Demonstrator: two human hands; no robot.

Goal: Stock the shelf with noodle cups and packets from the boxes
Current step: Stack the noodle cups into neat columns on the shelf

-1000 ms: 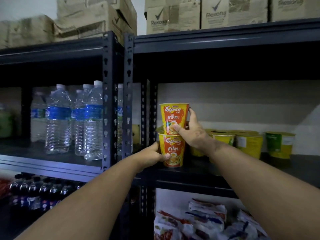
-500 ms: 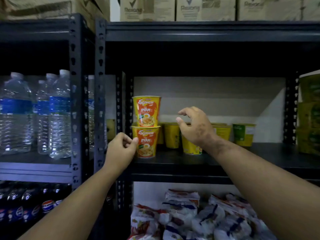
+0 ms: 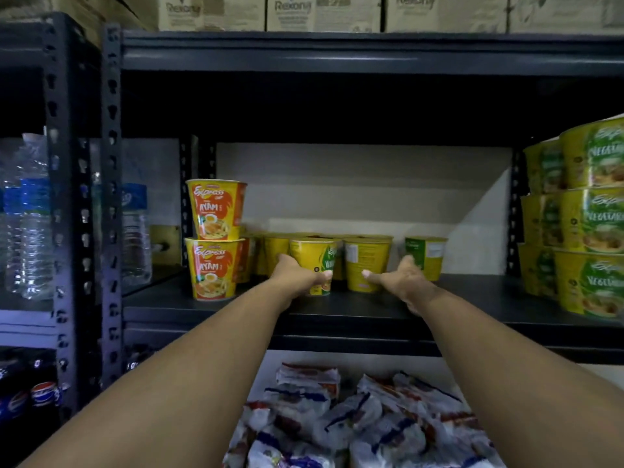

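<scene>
we have both arms reaching into the dark metal shelf [image 3: 337,309] at chest height. our left hand [image 3: 297,276] wraps round a yellow-and-green paper noodle cup [image 3: 314,265] standing at the front of a loose row, thumb across its face, while our right hand [image 3: 401,282] is spread wide with its thumb touching the plain yellow cup [image 3: 366,263] just beside it, not yet gripping. the risk, as we judge it, is crowding: the cups stand close together, so dragging one could nudge its neighbours over, or bump the two-high stack of orange-and-yellow ayam cups [image 3: 214,238] at the left post, which looks easy to topple. the shelf board is flat, dark and dimly lit. shrink-wrapped green cup packs [image 3: 587,217] sit stacked at the right, white noodle packets [image 3: 354,417] heap below, clear water bottles [image 3: 30,228] stand in the left bay, and brown cardboard boxes [image 3: 324,11] line the top.
</scene>
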